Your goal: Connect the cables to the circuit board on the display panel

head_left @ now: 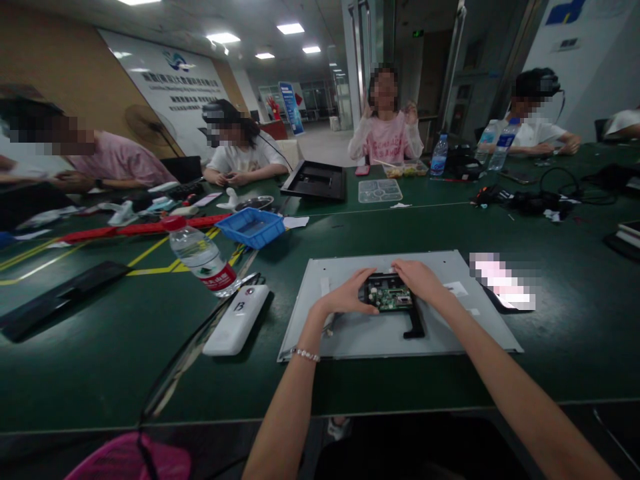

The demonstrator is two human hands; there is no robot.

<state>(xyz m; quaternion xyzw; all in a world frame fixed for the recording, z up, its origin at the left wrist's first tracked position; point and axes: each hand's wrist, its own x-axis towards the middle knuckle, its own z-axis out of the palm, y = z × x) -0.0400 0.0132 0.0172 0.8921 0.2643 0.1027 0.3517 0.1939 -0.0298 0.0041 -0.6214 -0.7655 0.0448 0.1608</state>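
Note:
A green circuit board (387, 300) sits in a black plastic frame (416, 320), over the middle of a flat light-grey panel (365, 343). My left hand (349, 293) grips the frame's left side, thumb near its lower edge and fingers at the top. At the upper right corner, my right hand (414, 275) has its fingers closed on the same frame; its fingertips are partly hidden. One arm of the frame reaches down toward me on the right. A small white sticker (456, 289) shows on the panel beside my right wrist.
To the left are a white power bank (237, 320) with a cable, a red-capped water bottle (203, 257) and a blue tray (253, 228). A lit phone (503, 283) lies right of the panel. Farther back stands a black casing (315, 181). Several people sit around the table.

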